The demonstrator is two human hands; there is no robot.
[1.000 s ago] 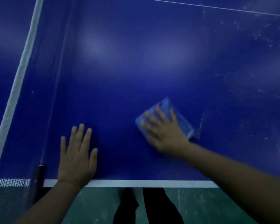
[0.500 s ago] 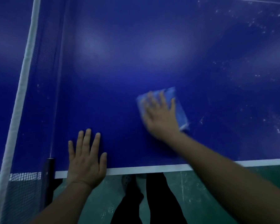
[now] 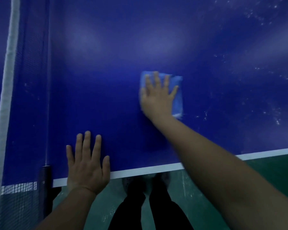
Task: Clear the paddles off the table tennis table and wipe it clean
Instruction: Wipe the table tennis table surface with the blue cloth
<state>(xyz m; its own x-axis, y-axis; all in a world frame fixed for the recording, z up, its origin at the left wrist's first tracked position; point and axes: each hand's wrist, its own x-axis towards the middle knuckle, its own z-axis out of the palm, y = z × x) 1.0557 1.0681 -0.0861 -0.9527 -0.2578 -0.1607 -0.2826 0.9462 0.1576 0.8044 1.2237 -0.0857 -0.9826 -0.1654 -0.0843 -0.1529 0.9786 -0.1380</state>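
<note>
**Wiping near the net, dust left to the right**

Head view: the right hand (image 3: 158, 97) presses flat, fingers spread, on a folded light-blue cloth (image 3: 177, 98) lying on the dark blue table tennis table top (image 3: 106, 80). The left hand (image 3: 87, 161) rests flat, fingers straight, at the white edge line (image 3: 140, 170). No paddles show. With nothing gripping it, the cloth could slip from under the palm and merely smear the white specks (image 3: 273, 113). The white-taped net (image 3: 7, 80) stands left; green floor (image 3: 264, 171) lies below.
</note>
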